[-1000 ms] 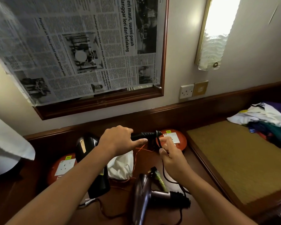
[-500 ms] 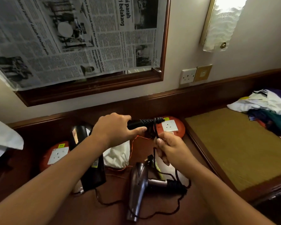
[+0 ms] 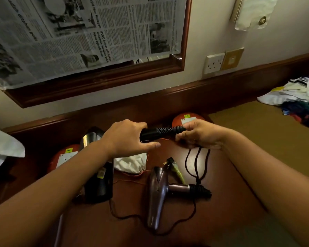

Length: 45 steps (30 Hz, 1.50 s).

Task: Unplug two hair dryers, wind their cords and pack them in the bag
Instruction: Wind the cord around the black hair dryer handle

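Note:
My left hand [image 3: 125, 138] grips the handle of a black hair dryer [image 3: 159, 133], whose body hangs down under my forearm. At the ribbed end of that handle, my right hand [image 3: 200, 134] pinches the black cord [image 3: 196, 163]; two loops of it hang below the hand. A second, brown metallic hair dryer [image 3: 158, 193] lies on the wooden desk [image 3: 212, 220] with cord wound round its handle and the rest trailing loose. A white drawstring bag [image 3: 130, 162] lies behind it, below my left hand.
Two round orange extension sockets [image 3: 64, 157] [image 3: 185, 118] sit at the back of the desk. A wall socket [image 3: 213, 63] is above. Newspaper covers a framed mirror [image 3: 96, 82]. Clothes [image 3: 292, 97] are piled on a tan pad at the right.
My right hand has risen from below the handle to its ribbed end, bringing cord loops with it. The view has tilted downward.

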Available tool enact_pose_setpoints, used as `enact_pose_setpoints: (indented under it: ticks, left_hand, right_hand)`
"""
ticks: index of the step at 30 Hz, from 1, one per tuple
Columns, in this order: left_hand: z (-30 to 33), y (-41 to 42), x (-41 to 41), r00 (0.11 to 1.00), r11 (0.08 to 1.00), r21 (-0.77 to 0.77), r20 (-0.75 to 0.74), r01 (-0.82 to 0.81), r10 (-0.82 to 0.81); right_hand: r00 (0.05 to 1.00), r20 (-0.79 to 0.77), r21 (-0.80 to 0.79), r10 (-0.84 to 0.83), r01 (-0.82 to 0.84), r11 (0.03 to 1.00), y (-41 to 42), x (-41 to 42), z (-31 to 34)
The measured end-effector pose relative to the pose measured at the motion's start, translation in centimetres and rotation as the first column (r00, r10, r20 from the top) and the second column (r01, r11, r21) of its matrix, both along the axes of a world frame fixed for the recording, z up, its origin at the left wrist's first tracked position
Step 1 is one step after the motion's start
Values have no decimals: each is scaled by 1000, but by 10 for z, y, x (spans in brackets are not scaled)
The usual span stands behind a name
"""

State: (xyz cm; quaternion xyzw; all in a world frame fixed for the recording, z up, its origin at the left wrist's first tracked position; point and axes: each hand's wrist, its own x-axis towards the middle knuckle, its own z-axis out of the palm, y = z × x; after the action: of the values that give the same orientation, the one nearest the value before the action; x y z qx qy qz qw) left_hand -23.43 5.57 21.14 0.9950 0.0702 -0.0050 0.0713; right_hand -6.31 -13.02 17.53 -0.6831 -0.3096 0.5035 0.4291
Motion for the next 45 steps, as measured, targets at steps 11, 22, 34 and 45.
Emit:
enact_pose_setpoints:
  ticks: [11, 22, 34, 45]
  left_hand:
    - [9, 0, -7, 998, 989, 142, -51, 39, -32]
    - [5, 0, -4, 990, 975, 220, -126, -26, 55]
    - [-10, 0, 5, 977, 966, 184, -81, -181, 198]
    - [-3, -2, -4, 987, 983, 94, -2, -157, 158]
  right_hand:
    - [736, 650, -83, 188, -177, 981, 21, 1, 66]
    - [49, 991, -110, 123, -205, 972, 22, -27, 82]
    - [512, 853, 136, -102, -29, 990, -9, -82, 26]
    - [954, -179, 78, -241, 258, 963, -11, -82, -10]
